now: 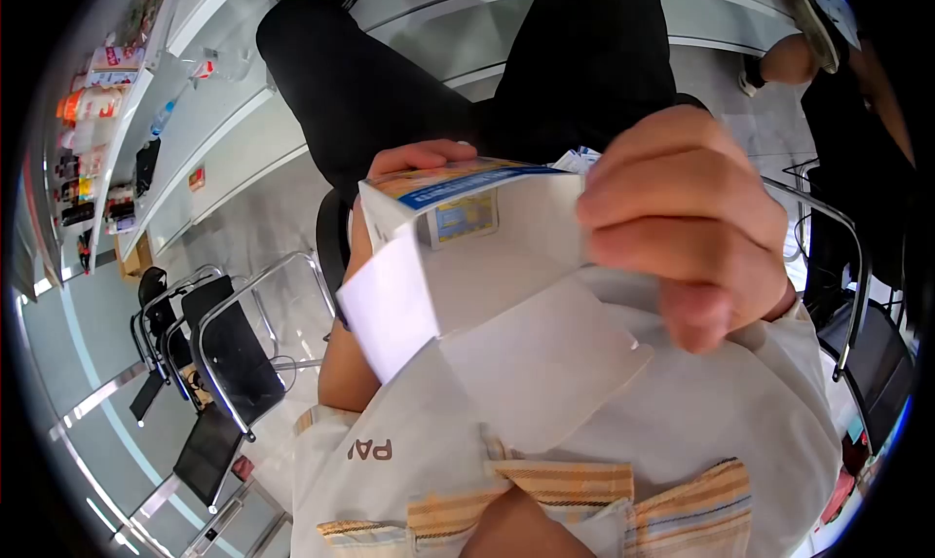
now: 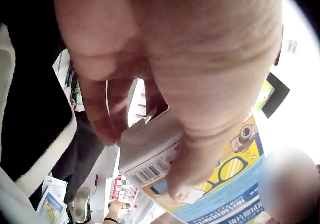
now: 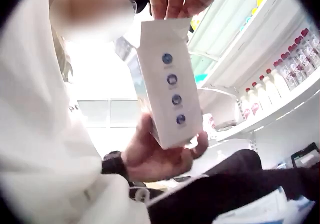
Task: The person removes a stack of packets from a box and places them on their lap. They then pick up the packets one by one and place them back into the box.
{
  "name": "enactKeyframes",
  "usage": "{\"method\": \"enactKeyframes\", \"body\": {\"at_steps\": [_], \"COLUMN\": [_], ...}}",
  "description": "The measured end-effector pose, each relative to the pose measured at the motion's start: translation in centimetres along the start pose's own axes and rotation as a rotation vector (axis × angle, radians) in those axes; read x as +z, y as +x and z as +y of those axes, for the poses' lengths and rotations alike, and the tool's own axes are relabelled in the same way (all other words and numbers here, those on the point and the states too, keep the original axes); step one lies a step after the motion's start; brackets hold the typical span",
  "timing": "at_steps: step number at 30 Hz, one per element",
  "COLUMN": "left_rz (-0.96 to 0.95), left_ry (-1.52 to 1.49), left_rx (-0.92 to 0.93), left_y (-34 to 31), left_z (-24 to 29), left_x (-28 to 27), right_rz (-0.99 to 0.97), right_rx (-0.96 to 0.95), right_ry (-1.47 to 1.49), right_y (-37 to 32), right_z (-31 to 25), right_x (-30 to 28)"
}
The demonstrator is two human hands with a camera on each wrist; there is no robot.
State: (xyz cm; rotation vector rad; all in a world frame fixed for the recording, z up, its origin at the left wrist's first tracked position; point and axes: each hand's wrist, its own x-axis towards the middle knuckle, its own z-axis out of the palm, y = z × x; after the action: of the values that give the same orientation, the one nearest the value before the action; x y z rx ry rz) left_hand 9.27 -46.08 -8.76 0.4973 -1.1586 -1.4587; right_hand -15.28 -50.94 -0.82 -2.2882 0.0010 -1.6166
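A small white carton (image 1: 516, 237) with a blue, yellow and orange printed side is tilted above the lap, its mouth facing the head camera and white flaps (image 1: 536, 363) folded out. Inside it shows a packet (image 1: 467, 217) with a yellow and blue picture. My left hand (image 1: 421, 156) grips the carton from the far side; in the left wrist view its thumb (image 2: 192, 171) presses on the printed face near a barcode. My right hand (image 1: 691, 217) hovers at the carton's right edge, fingers loosely bent and thumb apart. Its fingertips (image 3: 175, 6) show above the carton's top.
Several flat printed packets (image 2: 52, 201) lie on the dark trousers (image 1: 584, 52). Shelves with bottles (image 1: 93, 103) stand at the left. Black chairs (image 1: 234, 353) with metal frames are on both sides. Another person's leg (image 1: 784, 61) shows at the upper right.
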Motion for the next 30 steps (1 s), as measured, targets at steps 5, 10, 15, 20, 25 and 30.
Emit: {"method": "enactKeyframes", "body": {"at_steps": [5, 10, 15, 20, 25, 30], "left_rz": [0.086, 0.053, 0.096, 0.029, -0.107, -0.008], "left_ry": [0.168, 0.162, 0.242, 0.280, 0.439, 0.397], "left_rx": [-0.149, -0.138, -0.190, -0.203, -0.120, -0.228], "left_y": [-0.1, -0.1, -0.6, -0.1, 0.2, 0.2], "left_z": [0.9, 2.0, 2.2, 1.7, 1.8, 2.5], "left_x": [0.4, 1.2, 1.1, 1.2, 0.5, 0.8], "right_rz": [-0.256, -0.719, -0.939, -0.911, -0.880, -0.966], "right_rx": [0.202, 0.293, 0.284, 0.327, 0.360, 0.476], "right_ry": [-0.061, -0.163, -0.164, -0.091, 0.009, 0.056], "right_y": [1.8, 3.3, 4.5, 3.5, 3.1, 3.9], "right_z": [-2.6, -3.2, -3.6, -2.9, -2.2, -1.9], "right_x": [1.3, 2.1, 1.7, 2.0, 1.7, 0.9]}}
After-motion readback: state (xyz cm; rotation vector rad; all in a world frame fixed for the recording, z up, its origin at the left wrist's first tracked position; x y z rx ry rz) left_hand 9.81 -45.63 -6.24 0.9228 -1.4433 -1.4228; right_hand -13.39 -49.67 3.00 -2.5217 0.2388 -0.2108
